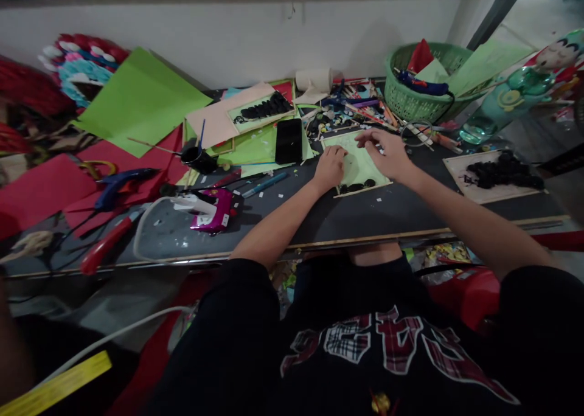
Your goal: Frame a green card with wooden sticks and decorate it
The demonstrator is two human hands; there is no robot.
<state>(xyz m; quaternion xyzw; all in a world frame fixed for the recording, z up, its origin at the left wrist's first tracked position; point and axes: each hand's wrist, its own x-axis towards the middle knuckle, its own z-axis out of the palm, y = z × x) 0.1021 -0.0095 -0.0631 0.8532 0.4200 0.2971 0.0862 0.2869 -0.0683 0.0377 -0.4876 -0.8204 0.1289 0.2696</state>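
A pale green card [360, 163] with thin light strips along its edges lies on the dark table in front of me. Small black rounded pieces [358, 187] sit in a row along its near edge. My left hand [331, 165] rests on the card's left edge, fingers laid down on it. Over the card's upper right part is my right hand [387, 151], its fingers bent and thumb apart; I see nothing in it. Similar cards with black pieces lie at the back [262, 110] and to the right [495, 176].
A black phone [288, 141], a black cup [198, 159] with a brush, and a purple device [213, 210] stand left. Further left are a blue glue gun [121, 185] and coloured paper [141, 100]. A green basket [426, 84] and teal bottle [506, 103] stand back right.
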